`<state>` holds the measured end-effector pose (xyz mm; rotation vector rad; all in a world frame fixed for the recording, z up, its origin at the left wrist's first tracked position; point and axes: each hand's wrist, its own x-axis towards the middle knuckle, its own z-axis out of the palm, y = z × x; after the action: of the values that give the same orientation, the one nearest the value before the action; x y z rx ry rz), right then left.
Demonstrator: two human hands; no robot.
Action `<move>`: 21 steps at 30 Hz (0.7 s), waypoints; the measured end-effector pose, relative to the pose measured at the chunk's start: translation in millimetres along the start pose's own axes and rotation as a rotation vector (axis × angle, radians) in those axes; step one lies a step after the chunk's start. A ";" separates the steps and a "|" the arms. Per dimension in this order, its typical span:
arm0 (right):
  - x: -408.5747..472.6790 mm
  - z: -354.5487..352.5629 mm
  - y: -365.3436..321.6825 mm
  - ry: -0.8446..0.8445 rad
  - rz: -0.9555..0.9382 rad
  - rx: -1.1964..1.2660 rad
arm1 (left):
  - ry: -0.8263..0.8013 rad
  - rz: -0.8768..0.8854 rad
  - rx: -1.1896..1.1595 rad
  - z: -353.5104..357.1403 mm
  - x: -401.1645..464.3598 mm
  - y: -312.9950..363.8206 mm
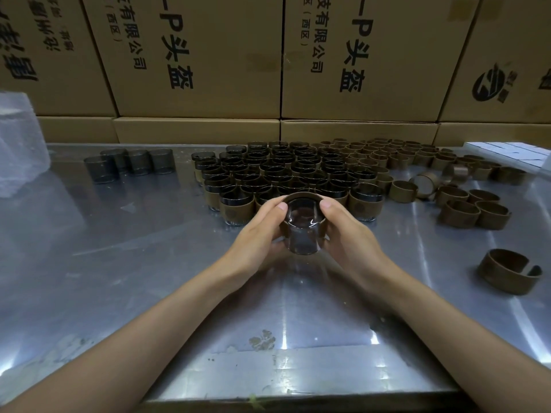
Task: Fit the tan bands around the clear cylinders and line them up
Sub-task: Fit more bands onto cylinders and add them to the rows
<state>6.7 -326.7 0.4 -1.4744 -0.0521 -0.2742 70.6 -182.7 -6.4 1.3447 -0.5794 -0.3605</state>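
A clear smoky cylinder is held tilted toward me above the table's middle, between both hands. A tan band sits around its far end. My left hand grips its left side and my right hand its right, thumbs near the band's rim. Just behind stands a packed block of banded cylinders. Several bare cylinders stand in a row at the far left. Loose tan bands lie in a heap at the far right.
The steel table has its front edge near the bottom. One open band lies alone at the right. Cardboard boxes wall off the back. A clear plastic bag sits far left, and white pieces far right.
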 end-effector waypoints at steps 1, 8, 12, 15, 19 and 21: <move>-0.2 0.6 -1.9 -0.017 0.019 0.052 | 0.000 0.007 0.003 0.5 -0.2 1.0; -4.0 -8.9 -24.8 -0.201 0.320 0.049 | 0.003 0.028 -0.131 -4.9 -1.0 16.0; -5.4 -14.7 -26.7 -0.237 0.305 0.180 | -0.089 -0.106 -0.109 -10.3 -4.9 27.3; -5.5 -21.2 -28.7 -0.290 0.232 0.221 | -0.178 -0.189 -0.020 -13.4 -8.2 28.5; -7.2 -25.7 -28.9 -0.471 0.184 0.203 | -0.343 -0.133 -0.116 -19.0 -11.1 27.5; -8.6 -24.2 -28.5 -0.547 0.159 0.219 | -0.458 -0.112 -0.173 -19.6 -13.2 28.0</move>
<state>-11.0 -351.2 23.9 -1.2903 -0.3912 0.2634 69.0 -154.0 16.3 1.1327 -0.8321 -0.8047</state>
